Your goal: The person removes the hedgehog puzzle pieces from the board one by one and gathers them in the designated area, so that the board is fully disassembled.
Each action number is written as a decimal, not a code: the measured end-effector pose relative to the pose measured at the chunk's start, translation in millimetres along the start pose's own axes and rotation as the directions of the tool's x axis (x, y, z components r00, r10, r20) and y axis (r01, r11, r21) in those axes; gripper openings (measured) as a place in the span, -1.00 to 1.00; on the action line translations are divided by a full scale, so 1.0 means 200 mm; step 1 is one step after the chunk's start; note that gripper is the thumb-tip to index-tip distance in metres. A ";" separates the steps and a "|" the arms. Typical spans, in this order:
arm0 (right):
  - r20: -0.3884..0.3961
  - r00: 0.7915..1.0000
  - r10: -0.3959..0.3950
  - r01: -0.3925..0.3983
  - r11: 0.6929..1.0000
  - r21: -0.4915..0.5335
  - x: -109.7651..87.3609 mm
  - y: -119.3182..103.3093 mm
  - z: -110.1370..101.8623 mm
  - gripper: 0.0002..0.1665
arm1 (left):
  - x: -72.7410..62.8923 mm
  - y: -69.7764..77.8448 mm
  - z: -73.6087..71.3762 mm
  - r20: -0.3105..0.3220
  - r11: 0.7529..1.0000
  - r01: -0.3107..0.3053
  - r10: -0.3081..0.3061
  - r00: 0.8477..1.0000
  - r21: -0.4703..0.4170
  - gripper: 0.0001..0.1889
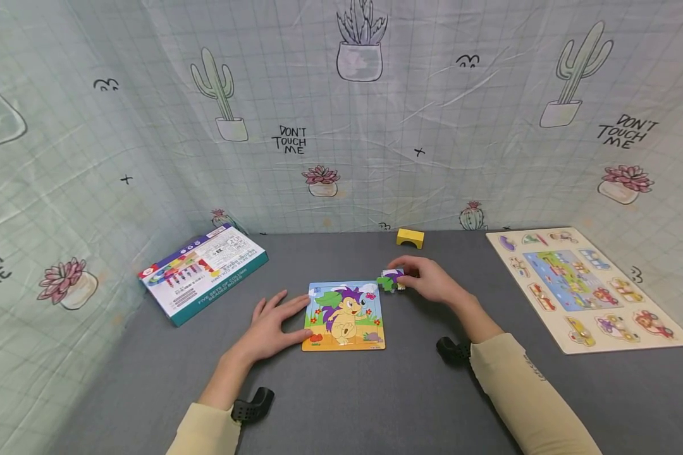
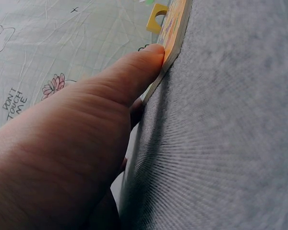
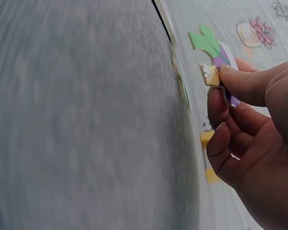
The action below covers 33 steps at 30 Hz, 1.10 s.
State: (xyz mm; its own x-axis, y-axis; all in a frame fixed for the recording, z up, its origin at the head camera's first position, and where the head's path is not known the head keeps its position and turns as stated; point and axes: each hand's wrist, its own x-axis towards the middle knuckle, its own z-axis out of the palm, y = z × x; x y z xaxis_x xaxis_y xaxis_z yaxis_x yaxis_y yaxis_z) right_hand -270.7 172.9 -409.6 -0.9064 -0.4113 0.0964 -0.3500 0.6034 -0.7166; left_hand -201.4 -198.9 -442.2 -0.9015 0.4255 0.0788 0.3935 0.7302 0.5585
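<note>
A square hedgehog jigsaw puzzle (image 1: 346,338) lies flat on the grey table. My left hand (image 1: 270,328) rests at its left side, fingers extended, with the thumb touching the lower left edge; the left wrist view shows the thumb tip against the puzzle's border (image 2: 177,40). Just off the puzzle's upper right corner, my right hand (image 1: 431,281) pinches a jigsaw piece (image 1: 388,282) between thumb and fingers. In the right wrist view, that piece (image 3: 222,56) is green, purple and beige and is held above the table. The fingers hide part of it.
A yellow arch block (image 1: 410,237) stands at the back, near the patterned cloth. A boxed set (image 1: 210,268) lies to the left. On the right is a wooden picture board (image 1: 552,328) with vehicle pictures around a central scene. Grey table surface (image 1: 375,404) extends in front.
</note>
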 end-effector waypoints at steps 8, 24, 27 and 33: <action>-0.016 0.999 0.029 -0.029 1.000 -0.009 -0.03 0.08 -0.07 -0.70 | 0.00 -0.01 0.00 -0.007 1.000 -0.006 0.006 1.000 0.001 -0.26; -0.017 0.997 0.074 -0.075 0.996 -0.039 -0.04 0.19 -0.13 -0.69 | 0.00 0.00 0.00 -0.002 1.000 -0.002 0.002 1.000 0.002 -0.25; -0.030 0.996 0.085 -0.086 0.995 -0.053 -0.04 0.20 -0.13 -0.69 | 0.00 0.00 0.00 -0.004 1.000 -0.008 0.008 1.000 0.000 -0.25; -0.036 0.994 0.105 -0.107 0.991 -0.084 -0.04 0.21 -0.13 -0.66 | 0.00 -0.01 0.00 -0.007 1.000 -0.014 0.014 1.000 -0.001 -0.26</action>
State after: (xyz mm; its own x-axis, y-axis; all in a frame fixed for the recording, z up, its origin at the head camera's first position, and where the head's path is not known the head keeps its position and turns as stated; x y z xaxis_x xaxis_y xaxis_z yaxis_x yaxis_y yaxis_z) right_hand -283.8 218.9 -422.0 -0.9460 -0.3210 0.0455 -0.2691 0.6991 -0.6624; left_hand -202.0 -199.7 -443.1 -0.8971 0.4319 0.0926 0.4061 0.7237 0.5580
